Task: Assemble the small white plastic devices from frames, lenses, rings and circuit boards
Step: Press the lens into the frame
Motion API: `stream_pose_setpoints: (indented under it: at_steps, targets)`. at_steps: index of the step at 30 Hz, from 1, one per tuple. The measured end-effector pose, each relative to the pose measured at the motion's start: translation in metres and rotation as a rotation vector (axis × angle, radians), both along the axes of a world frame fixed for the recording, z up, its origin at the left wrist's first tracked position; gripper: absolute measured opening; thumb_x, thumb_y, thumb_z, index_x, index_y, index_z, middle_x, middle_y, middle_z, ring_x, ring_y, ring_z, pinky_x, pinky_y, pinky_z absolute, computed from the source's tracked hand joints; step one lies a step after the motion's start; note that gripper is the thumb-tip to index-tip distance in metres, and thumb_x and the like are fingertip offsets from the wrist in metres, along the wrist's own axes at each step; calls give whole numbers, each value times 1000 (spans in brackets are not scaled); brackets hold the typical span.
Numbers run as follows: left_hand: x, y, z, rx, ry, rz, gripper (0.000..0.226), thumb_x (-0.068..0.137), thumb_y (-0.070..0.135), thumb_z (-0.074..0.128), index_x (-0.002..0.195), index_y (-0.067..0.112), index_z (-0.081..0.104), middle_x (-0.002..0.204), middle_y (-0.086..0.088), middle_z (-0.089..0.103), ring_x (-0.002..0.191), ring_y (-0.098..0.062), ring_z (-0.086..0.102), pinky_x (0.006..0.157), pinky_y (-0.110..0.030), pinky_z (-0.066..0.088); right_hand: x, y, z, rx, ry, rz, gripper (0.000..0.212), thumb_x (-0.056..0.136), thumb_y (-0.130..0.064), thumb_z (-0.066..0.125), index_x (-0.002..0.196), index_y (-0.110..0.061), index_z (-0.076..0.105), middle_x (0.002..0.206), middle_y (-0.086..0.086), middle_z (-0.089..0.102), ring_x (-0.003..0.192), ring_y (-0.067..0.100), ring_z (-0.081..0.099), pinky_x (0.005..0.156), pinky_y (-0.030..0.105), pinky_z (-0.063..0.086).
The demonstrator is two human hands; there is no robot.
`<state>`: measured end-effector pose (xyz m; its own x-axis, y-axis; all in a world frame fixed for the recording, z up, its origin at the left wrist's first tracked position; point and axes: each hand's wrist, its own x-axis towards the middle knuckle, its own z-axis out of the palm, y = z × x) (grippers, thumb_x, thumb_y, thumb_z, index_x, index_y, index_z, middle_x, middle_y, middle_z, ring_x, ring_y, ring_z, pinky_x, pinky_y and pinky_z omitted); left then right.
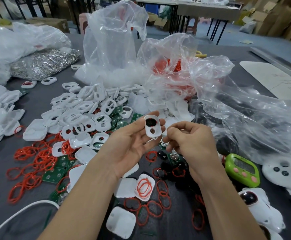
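Work surface: a dark grey table point(1, 163) under even, diffuse light. Behind it, long folding tables point(208, 10) stand on black metal legs point(215, 32) over a blue-grey floor point(245, 37), with a pink stool point(84, 21) and a blue crate point(151, 6) among them. Brown cardboard boxes point(279, 19) are stacked at the right, and one more carton point(51, 23) lies at far left.

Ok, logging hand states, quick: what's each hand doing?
Left hand: holds the frame.
Right hand: fingers curled; holding anything, cannot tell.
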<state>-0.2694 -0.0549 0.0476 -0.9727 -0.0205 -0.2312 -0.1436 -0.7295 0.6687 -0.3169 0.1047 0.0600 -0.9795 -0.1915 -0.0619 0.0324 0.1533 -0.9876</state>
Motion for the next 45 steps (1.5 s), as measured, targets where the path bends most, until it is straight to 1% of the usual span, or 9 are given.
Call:
stream_pose_setpoints:
  at_steps: [5, 9, 14, 17, 28, 31, 36, 40, 45]
  targets:
    - [0, 3, 1, -106, -7, 14, 33, 106, 15, 44, 129, 10, 67, 127, -15, 72, 118, -25, 69, 101, -39, 55, -2, 3, 2, -66, 5, -7, 15, 95, -8, 66, 83, -15, 71, 74, 9, 77, 58, 24, 71, 50, 20, 44]
    - [0, 6, 0, -124, -1, 18, 32, 106, 11, 44, 128, 9, 67, 126, -15, 72, 112, -24, 71, 96, -38, 59, 0, 2, 3, -81, 24, -14, 12, 96, -9, 65, 85, -12, 69, 73, 9, 77, 54, 23, 67, 48, 17, 45]
    - [-2, 9, 1, -94, 37, 26, 35, 95, 9, 57, 129, 5, 65, 127, -17, 71, 114, -29, 70, 93, -44, 61, 1, -2, 2, -23, 87, -81, 16, 92, -17, 69, 77, -22, 72, 64, 2, 73, 51, 14, 58, 54, 29, 48]
    - [-3, 11, 1, -106, 84, 12, 38, 93, 3, 60, 130, 3, 62, 130, -17, 70, 115, -29, 69, 89, -43, 62, 1, -2, 0, -13, 107, -125, 15, 87, -24, 76, 74, -32, 75, 57, -7, 64, 54, 7, 55, 60, 28, 47]
    - [0, 18, -5, -140, 220, 48, 44, 74, -17, 72, 111, 7, 67, 118, -11, 74, 102, -24, 72, 96, -40, 57, 4, -10, -6, -92, 42, -155, 19, 82, -17, 82, 67, -25, 75, 61, -8, 70, 60, 5, 64, 66, 26, 49]
    - [-1, 19, -6, -176, 264, 50, 45, 69, -15, 69, 107, 9, 70, 117, -10, 74, 101, -21, 71, 94, -36, 57, 4, -10, -6, -69, 58, -156, 13, 80, -20, 82, 68, -24, 76, 63, -6, 71, 61, 8, 64, 68, 30, 50]
    - [-2, 20, -8, -173, 297, 84, 44, 70, -22, 69, 103, 8, 71, 114, -10, 75, 98, -21, 72, 84, -31, 61, 7, -11, -5, -7, 101, -159, 9, 72, -35, 81, 72, -27, 78, 68, 0, 74, 71, 25, 73, 74, 48, 61]
    - [-3, 21, -8, -157, 311, 104, 43, 68, -19, 65, 101, 8, 71, 113, -8, 75, 95, -19, 73, 81, -29, 61, 10, -12, -5, 40, 206, -215, 13, 69, -48, 81, 72, -36, 77, 61, -9, 72, 56, 12, 67, 58, 35, 54]
    - [-3, 23, -8, -152, 321, 110, 42, 67, -19, 64, 93, 13, 76, 112, -8, 76, 94, -18, 73, 81, -29, 60, 11, -13, -7, 22, 224, -256, 11, 77, -40, 86, 72, -35, 77, 62, -11, 72, 57, 8, 68, 58, 29, 52]
